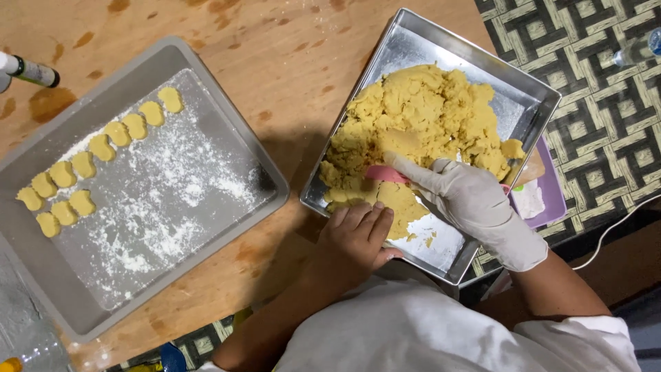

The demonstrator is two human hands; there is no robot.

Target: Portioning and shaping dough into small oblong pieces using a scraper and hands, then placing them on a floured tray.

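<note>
Our gloved right hand (475, 200) pinches a pink cutter (385, 173) into the yellow dough (420, 117) in the right tray (530, 96); our bare left hand (354, 238), fingers together, steadies its near edge. Shaped pieces (89, 162) line the floured left tray (227, 103).

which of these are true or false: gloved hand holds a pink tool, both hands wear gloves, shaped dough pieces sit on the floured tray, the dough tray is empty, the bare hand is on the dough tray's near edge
1. The gloved right hand holds a pink tool against the dough. True.
2. Both hands wear gloves. False: the left hand is bare; only the right is gloved.
3. Small shaped dough pieces sit in rows on the floured grey tray. True.
4. The metal tray is empty. False: it holds a big mass of yellow dough.
5. The left hand rests at the near edge of the metal tray, touching the dough. True.
</note>
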